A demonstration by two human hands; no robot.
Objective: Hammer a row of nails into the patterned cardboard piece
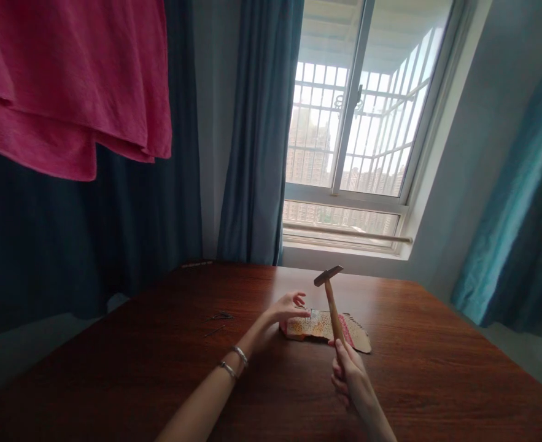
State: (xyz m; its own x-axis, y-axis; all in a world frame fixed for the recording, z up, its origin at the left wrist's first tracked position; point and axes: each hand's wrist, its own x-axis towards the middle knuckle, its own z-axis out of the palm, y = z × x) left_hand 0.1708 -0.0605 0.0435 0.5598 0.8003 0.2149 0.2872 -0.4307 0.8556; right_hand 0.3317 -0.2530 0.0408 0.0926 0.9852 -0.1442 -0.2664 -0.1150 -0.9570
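My right hand (pixel 348 371) is wrapped round the wooden handle of a hammer (pixel 334 307). The hammer stands nearly upright, its dark metal head raised above the table. My left hand (pixel 289 308) is at the left part of a flat, ragged-edged board (pixel 319 328). Its thumb and forefinger come together low over the board, while the other fingers are curled and raised. Whatever is between those fingertips is too small to make out. The board carries many small dots and a pink-red patch at its right side, partly hidden behind the hammer handle.
Several thin dark pieces, like nails (pixel 220 316), lie on the brown wooden table (pixel 160 362) left of the board. A pink towel (pixel 72 80) hangs at upper left. Blue curtains (pixel 256 135) and a barred window (pixel 348 135) are behind the table.
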